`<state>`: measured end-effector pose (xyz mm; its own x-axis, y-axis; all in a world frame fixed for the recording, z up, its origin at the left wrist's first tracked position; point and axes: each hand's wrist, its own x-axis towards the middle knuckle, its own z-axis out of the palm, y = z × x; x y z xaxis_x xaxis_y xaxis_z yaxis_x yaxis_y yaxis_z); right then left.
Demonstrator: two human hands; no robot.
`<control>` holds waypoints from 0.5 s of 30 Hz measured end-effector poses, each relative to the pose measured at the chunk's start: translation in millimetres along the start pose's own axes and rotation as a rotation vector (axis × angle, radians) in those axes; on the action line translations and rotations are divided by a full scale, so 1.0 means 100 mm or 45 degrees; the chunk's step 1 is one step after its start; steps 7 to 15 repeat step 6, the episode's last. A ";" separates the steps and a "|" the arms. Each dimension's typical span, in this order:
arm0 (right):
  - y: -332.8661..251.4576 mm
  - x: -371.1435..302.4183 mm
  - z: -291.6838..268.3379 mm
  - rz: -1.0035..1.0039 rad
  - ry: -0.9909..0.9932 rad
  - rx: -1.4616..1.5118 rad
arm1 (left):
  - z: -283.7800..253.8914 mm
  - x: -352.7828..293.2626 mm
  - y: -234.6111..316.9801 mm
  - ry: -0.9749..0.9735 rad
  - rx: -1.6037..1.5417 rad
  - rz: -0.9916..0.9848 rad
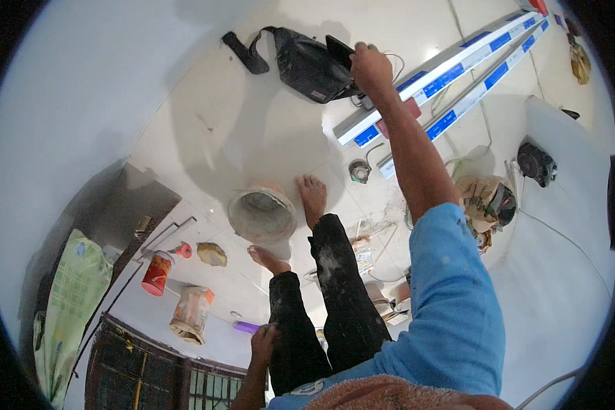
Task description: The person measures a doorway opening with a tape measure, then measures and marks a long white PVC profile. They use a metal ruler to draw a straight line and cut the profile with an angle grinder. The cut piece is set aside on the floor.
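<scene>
My right hand (372, 68) reaches far ahead with its fingers closed on a black flat phone (337, 52). The phone is right over the edge of a black waist bag (311, 67), whose strap lies to the left on the tiled floor. My left hand (263, 343) rests against my black trouser leg near the knee, holding nothing that I can see; its fingers show only in part. A grey mortar-stained bucket (262, 213) stands in front of my bare feet.
Long blue-and-white boxes (444, 78) lie to the right of the bag. Near them is a small round metal tin (359, 171). An open paper sack (482, 201) and a black speaker-like box (536, 162) are at right. At left are a red can (158, 273) and a brown chunk (212, 254).
</scene>
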<state>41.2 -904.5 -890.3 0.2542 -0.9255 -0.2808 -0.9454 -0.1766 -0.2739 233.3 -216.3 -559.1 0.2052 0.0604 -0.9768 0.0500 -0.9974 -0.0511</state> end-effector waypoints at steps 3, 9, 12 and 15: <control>0.11 -0.54 -0.54 0.257 -0.030 0.442 | 0.00 0.03 0.85 -0.036 0.183 0.267; -0.06 -1.19 -1.25 0.424 -0.063 0.905 | 0.15 0.06 1.80 -0.125 -0.382 0.530; -0.06 -1.19 -1.25 0.424 -0.063 0.905 | 0.15 0.06 1.80 -0.125 -0.382 0.530; -0.06 -1.19 -1.25 0.424 -0.063 0.905 | 0.15 0.06 1.80 -0.125 -0.382 0.530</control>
